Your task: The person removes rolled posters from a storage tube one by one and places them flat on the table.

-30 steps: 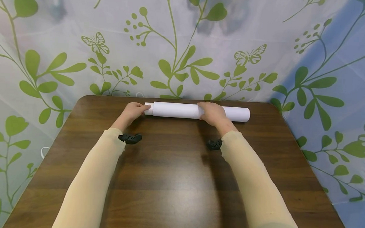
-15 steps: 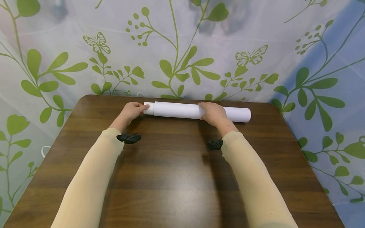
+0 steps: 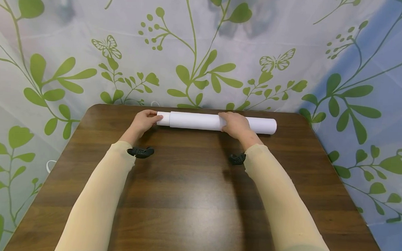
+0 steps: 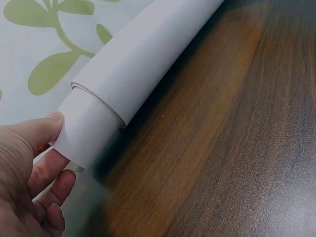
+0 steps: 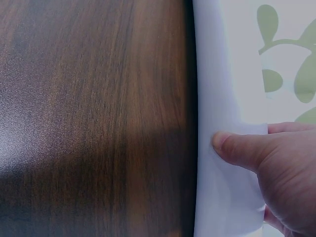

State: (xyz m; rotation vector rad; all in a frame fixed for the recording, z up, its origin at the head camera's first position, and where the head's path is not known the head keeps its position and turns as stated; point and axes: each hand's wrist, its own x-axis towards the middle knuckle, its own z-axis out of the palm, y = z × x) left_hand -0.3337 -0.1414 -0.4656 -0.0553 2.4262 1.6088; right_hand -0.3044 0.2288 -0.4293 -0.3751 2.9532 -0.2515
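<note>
A white paper roll (image 3: 194,121) lies lengthwise along the far edge of the brown wooden table (image 3: 185,191). From its left end a narrower inner tube (image 3: 163,118) of white paper sticks out. My left hand (image 3: 143,121) pinches the rim of that inner part, thumb outside and fingers inside, as the left wrist view shows. Over the right half of the roll lies my right hand (image 3: 235,125), gripping it with the thumb (image 5: 237,148) on the near side and fingers over the far side, partly hidden.
A light cloth backdrop (image 3: 204,37) with green leaves and butterflies rises right behind the table. Black wrist straps (image 3: 141,152) stick out at both sleeves. A white loop (image 3: 50,166) shows by the table's left edge.
My left hand has shifted slightly left, drawing the inner tube a little farther out of the roll. The right hand keeps its hold in nearly the same place.
</note>
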